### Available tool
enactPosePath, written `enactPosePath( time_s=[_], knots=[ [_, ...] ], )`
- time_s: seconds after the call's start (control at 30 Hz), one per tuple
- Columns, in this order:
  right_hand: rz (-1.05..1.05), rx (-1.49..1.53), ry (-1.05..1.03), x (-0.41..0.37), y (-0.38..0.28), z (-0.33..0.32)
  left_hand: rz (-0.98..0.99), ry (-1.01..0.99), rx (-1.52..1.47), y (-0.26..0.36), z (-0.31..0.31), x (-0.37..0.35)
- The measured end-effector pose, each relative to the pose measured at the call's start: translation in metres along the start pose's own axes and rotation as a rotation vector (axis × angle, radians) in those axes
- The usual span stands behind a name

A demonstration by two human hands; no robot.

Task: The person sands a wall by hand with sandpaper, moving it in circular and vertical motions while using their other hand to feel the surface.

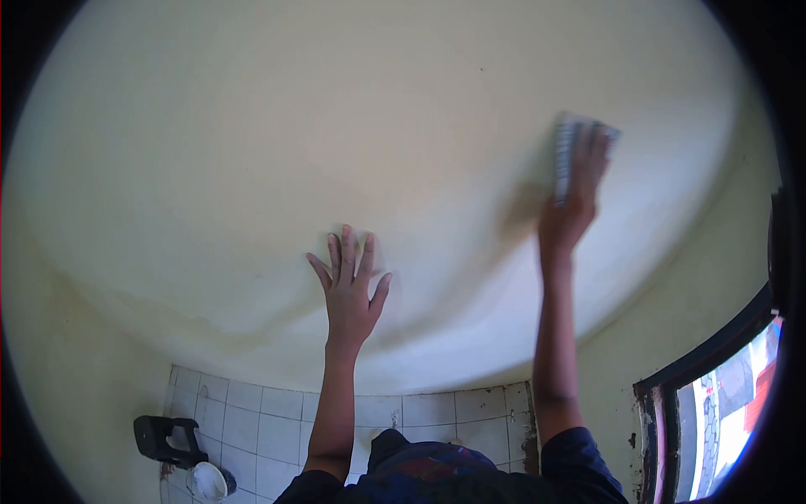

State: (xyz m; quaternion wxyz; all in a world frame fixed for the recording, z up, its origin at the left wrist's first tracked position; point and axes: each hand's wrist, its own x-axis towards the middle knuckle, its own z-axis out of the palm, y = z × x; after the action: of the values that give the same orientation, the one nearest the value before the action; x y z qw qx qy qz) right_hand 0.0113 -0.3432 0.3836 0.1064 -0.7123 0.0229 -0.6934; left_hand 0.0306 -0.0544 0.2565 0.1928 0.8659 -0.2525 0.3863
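A broad pale wall (403, 109) fills most of the view. Against its lower middle part, my left hand (348, 290) lies with the fingers spread and nothing held. Up and to the right, my right hand (579, 189) presses a folded sheet (566, 160) with printed marks, possibly sandpaper, flat on the wall. The fingers lie over the sheet, slightly blurred, and hide part of it.
White tiles (277, 416) cover the floor. At the lower left are a dark stool (164, 441) and a white bucket (208, 481). A dark-framed opening (663, 399) stands at the lower right, bright outside.
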Motion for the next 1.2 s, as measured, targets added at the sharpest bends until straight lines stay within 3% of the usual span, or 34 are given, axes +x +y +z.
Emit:
enactPosePath(
  time_s=[0.13,0.2,0.3,0.37,0.4,0.47,0.53,0.57,0.63,0.67,0.7,0.73,0.8,0.87,0.93,1.03,1.07,1.1,1.13,1.2],
  knots=[
    [-0.474,0.258,-0.459,-0.082,-0.08,0.016,0.03,0.098,-0.082,-0.001,0.005,0.006],
    [-0.577,0.308,-0.474,-0.082,-0.06,0.013,0.061,0.035,-0.058,-0.009,0.002,0.001],
    [-0.285,0.049,-0.04,-0.021,0.0,0.011,0.096,0.001,0.012,-0.027,0.006,-0.007],
    [0.168,-0.009,0.107,0.022,0.003,-0.007,0.121,-0.006,0.09,-0.036,0.01,-0.015],
    [0.161,-0.012,0.097,0.016,-0.008,-0.003,0.112,-0.009,0.083,-0.037,0.009,-0.017],
    [0.03,-0.039,0.063,-0.012,-0.034,0.018,0.118,-0.006,0.046,-0.034,0.011,-0.016],
    [-0.301,0.007,-0.318,-0.079,-0.056,0.031,0.095,-0.029,0.022,-0.036,0.012,-0.013],
    [-0.303,0.016,-0.322,-0.08,-0.054,0.031,0.079,-0.065,0.001,-0.038,0.012,-0.016],
    [-0.513,0.076,-0.346,-0.074,-0.034,0.021,0.11,-0.074,0.026,-0.047,0.007,-0.019],
    [-0.345,-0.061,-0.285,-0.055,-0.015,0.016,0.145,-0.069,0.04,-0.049,0.008,-0.017],
    [-0.18,0.062,-0.069,-0.032,-0.001,0.015,0.149,-0.082,0.052,-0.052,0.007,-0.016],
    [0.176,0.155,0.009,-0.006,-0.011,0.004,0.145,-0.085,0.05,-0.052,0.01,-0.016],
    [0.229,0.092,0.038,-0.004,-0.013,0.003,0.171,-0.07,0.035,-0.053,0.009,-0.016],
    [0.05,0.036,0.012,-0.047,-0.033,0.024,0.16,-0.059,0.016,-0.056,0.012,-0.018],
    [-0.353,-0.021,-0.385,-0.098,-0.088,0.022,0.156,-0.05,-0.004,-0.058,0.013,-0.019],
    [-0.51,0.039,-0.416,-0.106,-0.063,0.016,0.146,-0.084,-0.005,-0.066,0.004,-0.021],
    [-0.373,-0.086,-0.34,-0.084,-0.047,0.012,0.171,-0.087,0.017,-0.067,0.002,-0.022],
    [-0.144,0.046,-0.123,-0.062,-0.03,0.015,0.192,-0.093,0.035,-0.067,0.001,-0.024],
    [0.158,0.086,-0.066,-0.029,-0.052,0.004,0.175,-0.096,0.03,-0.068,0.001,-0.027],
    [0.166,0.016,-0.012,-0.015,-0.06,0.006,0.167,-0.127,0.028,-0.07,0.002,-0.03]
  ],
)
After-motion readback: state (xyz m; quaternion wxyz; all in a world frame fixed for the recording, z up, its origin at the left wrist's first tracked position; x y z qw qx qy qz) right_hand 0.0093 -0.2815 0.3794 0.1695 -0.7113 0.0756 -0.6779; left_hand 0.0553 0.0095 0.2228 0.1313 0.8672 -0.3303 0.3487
